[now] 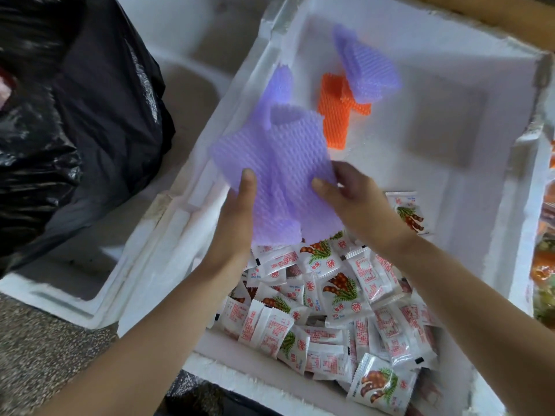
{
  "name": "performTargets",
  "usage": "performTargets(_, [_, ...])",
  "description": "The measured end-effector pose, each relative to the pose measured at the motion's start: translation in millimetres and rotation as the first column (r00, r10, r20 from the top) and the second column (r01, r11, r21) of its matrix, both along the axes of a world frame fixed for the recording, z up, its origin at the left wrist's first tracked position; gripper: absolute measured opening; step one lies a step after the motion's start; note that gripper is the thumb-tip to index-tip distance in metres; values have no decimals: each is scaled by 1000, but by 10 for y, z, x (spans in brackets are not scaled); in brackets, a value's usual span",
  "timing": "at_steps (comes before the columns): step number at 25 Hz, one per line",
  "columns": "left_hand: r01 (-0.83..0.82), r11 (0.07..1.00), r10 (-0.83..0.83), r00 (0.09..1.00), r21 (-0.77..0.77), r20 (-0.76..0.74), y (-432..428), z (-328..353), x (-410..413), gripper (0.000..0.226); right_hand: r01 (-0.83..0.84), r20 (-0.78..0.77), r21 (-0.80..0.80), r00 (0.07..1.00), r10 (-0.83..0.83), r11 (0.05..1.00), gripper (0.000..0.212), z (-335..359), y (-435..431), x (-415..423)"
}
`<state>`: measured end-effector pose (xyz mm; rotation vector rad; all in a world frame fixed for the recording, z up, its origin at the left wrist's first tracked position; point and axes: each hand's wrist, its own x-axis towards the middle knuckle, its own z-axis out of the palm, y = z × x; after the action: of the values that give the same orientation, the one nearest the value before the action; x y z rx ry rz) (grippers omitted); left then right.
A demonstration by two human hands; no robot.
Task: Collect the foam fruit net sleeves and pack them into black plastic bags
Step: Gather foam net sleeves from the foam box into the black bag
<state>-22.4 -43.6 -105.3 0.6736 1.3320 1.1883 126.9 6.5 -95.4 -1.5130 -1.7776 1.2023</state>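
Note:
A bunch of purple foam net sleeves point(276, 163) is held above the white foam box point(450, 70). My left hand point(237, 217) grips the bunch from the left, thumb on top. My right hand point(351, 199) pinches its right edge. Further back on the box floor lie an orange net sleeve point(333, 115) and more purple sleeves point(366, 67), partly covering the orange one. A black plastic bag point(69, 115) stands at the left, outside the box.
Several white snack sachets point(330, 310) with red print fill the near part of the box. A white foam lid point(75, 280) lies under the bag on the speckled floor point(36, 355). Colourful packages point(545, 265) show at the right edge.

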Motion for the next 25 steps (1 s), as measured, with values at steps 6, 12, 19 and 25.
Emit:
performTargets(6, [-25, 997, 39, 981, 74, -189, 17, 5, -81, 42, -154, 107, 103, 984, 143, 983, 30, -30, 36, -31])
performTargets(12, [-63, 998, 67, 973, 26, -222, 21, -59, -217, 35, -177, 627, 242, 779, -14, 954, 58, -382, 973, 113])
performTargets(19, [-71, 996, 55, 963, -50, -265, 18, -98, -227, 33, -103, 609, 447, 762, -218, 889, 24, -482, 1110, 58])
performTargets(25, [-75, 993, 49, 962, -88, -269, 59, -137, -149, 28, 53, 83, 521, 990, -112, 852, 21, -125, 176, 21])
